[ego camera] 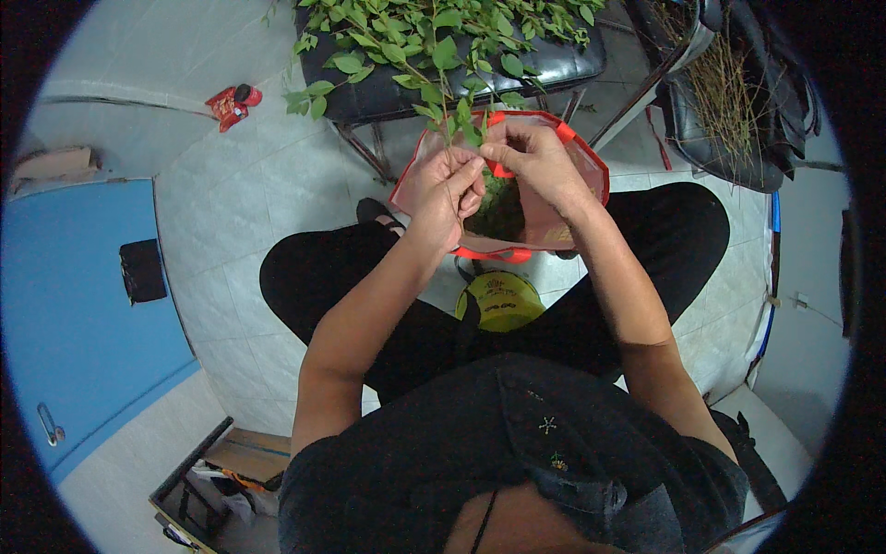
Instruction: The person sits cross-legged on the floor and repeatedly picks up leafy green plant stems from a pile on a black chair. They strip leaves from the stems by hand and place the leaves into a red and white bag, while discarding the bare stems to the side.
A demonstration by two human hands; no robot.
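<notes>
My left hand [448, 194] grips the thin stem of a leafy branch [448, 114] that points away from me. Its lower end runs down past my palm. Close beside it, my right hand [538, 156] pinches green leaves [473, 133] between thumb and fingers; the exact grip is partly hidden. Beneath both hands stands a wide-mouthed bag with a red rim [601, 181]. Loose green leaves [500, 197] lie inside the bag, partly covered by my hands.
Many leafy branches [415, 52] lie on a black padded chair [387, 104] ahead. Bare twigs [723, 90] rest on another black chair [692, 149] at right. A yellow bucket-like container [509, 305] sits between my legs. A blue door [83, 277] is at left, with a red packet [225, 109] beyond it.
</notes>
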